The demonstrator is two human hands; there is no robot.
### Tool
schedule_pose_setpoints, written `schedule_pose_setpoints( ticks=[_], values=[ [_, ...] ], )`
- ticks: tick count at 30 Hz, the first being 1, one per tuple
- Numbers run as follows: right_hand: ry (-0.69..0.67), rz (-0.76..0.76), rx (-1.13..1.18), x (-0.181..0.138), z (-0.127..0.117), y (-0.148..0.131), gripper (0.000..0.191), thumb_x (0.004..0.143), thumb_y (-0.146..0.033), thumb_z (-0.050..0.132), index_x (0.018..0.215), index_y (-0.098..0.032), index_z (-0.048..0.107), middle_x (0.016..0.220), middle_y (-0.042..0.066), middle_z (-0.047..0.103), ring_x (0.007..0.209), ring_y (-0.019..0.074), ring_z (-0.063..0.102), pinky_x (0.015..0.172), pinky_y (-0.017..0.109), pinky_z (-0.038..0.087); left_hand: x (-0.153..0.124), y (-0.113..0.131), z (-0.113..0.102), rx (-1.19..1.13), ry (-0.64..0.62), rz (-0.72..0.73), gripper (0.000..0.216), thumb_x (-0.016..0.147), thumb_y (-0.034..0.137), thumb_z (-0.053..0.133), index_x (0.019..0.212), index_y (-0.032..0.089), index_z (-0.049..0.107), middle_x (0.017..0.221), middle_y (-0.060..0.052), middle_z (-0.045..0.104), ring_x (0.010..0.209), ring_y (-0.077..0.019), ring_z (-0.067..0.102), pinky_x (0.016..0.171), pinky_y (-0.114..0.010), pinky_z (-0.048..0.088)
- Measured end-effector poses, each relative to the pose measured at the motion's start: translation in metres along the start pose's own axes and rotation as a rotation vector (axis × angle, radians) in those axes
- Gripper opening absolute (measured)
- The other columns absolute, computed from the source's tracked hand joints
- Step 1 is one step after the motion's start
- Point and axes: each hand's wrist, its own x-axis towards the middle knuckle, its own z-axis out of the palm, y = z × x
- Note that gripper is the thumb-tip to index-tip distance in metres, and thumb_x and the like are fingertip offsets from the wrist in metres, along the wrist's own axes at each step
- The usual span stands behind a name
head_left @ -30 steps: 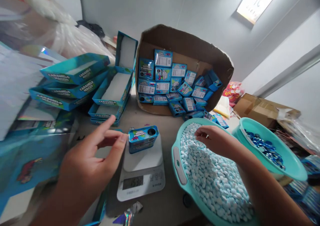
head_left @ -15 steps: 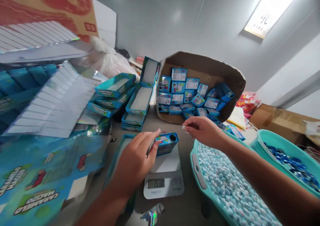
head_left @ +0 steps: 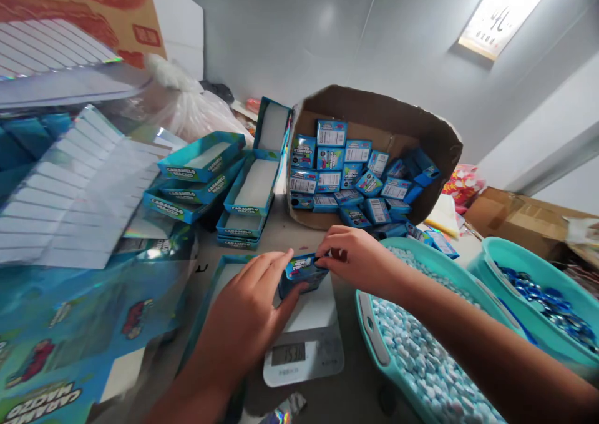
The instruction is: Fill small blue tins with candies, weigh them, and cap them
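Observation:
A small blue candy box rests on a white kitchen scale whose display shows digits. My left hand grips the box's left side, fingers wrapped round it. My right hand pinches the box's right end at its top, fingers closed on it. A teal basin of pale blue-white candies sits just right of the scale, under my right forearm.
A tipped cardboard carton holds several small blue boxes. Open blue display trays are stacked at the left, with flat printed sheets beyond them. A second teal basin holds dark blue pieces at the right, beside a brown carton.
My left hand came in and took hold of the box on the scale. My right hand left the candy basin and closed on the box's right end. The view swung left.

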Motion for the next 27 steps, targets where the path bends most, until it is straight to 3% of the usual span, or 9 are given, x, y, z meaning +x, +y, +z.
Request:
schedule_pose_setpoints(
  ticks=[9,11,14,18,20,23,27],
  values=[
    [0.128,0.049,0.113,0.008,0.006,-0.001,0.010,0.084,-0.011,0.075,0.076,-0.016,0.071,0.073,-0.001,0.063,0.069,0.0119,0.056,0.064,0.024,0.041,-0.003,-0.002,0.007,-0.023,-0.122,-0.039,0.039,0.100,0.039,0.051,0.134,0.022,0.053,0.129,-0.011,0.059,0.117,-0.0273,0.059,0.095,-0.046,0.054],
    [0.151,0.113,0.231,0.005,0.009,-0.006,0.003,0.089,-0.019,0.070,0.091,-0.017,0.071,0.075,-0.001,0.067,0.067,0.0122,0.058,0.062,0.024,0.042,-0.003,0.000,0.009,-0.020,-0.154,-0.045,0.039,0.099,0.036,0.053,0.136,0.025,0.052,0.135,-0.011,0.054,0.123,-0.0289,0.055,0.099,-0.049,0.053],
    [0.276,0.174,0.390,-0.006,0.008,-0.018,0.026,0.097,-0.032,0.059,0.119,-0.019,0.063,0.083,0.001,0.071,0.071,0.0141,0.062,0.062,0.025,0.046,-0.004,0.004,0.010,-0.032,-0.205,-0.053,0.045,0.097,0.037,0.055,0.141,0.030,0.048,0.143,-0.011,0.045,0.130,-0.0315,0.049,0.102,-0.054,0.051],
    [0.382,0.158,0.385,-0.036,-0.016,-0.027,0.035,0.101,-0.042,0.049,0.129,-0.022,0.055,0.091,0.004,0.072,0.073,0.0156,0.064,0.062,0.026,0.049,-0.004,0.007,0.009,-0.023,-0.203,-0.002,0.046,0.098,0.037,0.054,0.143,0.034,0.046,0.153,-0.012,0.031,0.137,-0.0337,0.042,0.107,-0.057,0.047],
    [0.320,0.202,0.291,-0.056,-0.036,-0.019,0.039,0.101,-0.048,0.048,0.130,-0.024,0.056,0.094,0.006,0.073,0.073,0.0172,0.064,0.061,0.028,0.051,-0.004,0.006,0.007,-0.008,-0.176,0.033,0.048,0.099,0.034,0.051,0.147,0.035,0.041,0.156,-0.012,0.023,0.141,-0.0347,0.037,0.109,-0.058,0.045],
    [0.114,0.295,0.062,-0.083,-0.057,0.010,0.037,0.097,-0.051,0.052,0.121,-0.025,0.063,0.101,0.008,0.072,0.081,0.0218,0.067,0.064,0.031,0.053,-0.002,0.002,0.003,0.000,-0.086,-0.019,0.058,0.100,0.031,0.049,0.153,0.034,0.026,0.158,-0.014,0.017,0.145,-0.0344,0.032,0.111,-0.057,0.044],
    [-0.117,0.275,-0.237,-0.103,-0.046,0.047,0.025,0.085,-0.036,0.067,0.107,-0.023,0.069,0.107,0.009,0.069,0.089,0.0271,0.066,0.077,0.040,0.054,0.003,-0.002,-0.008,0.034,0.084,-0.100,0.074,0.095,0.040,0.059,0.156,0.028,0.019,0.155,-0.016,0.023,0.145,-0.0344,0.031,0.117,-0.056,0.038]
  ],
)
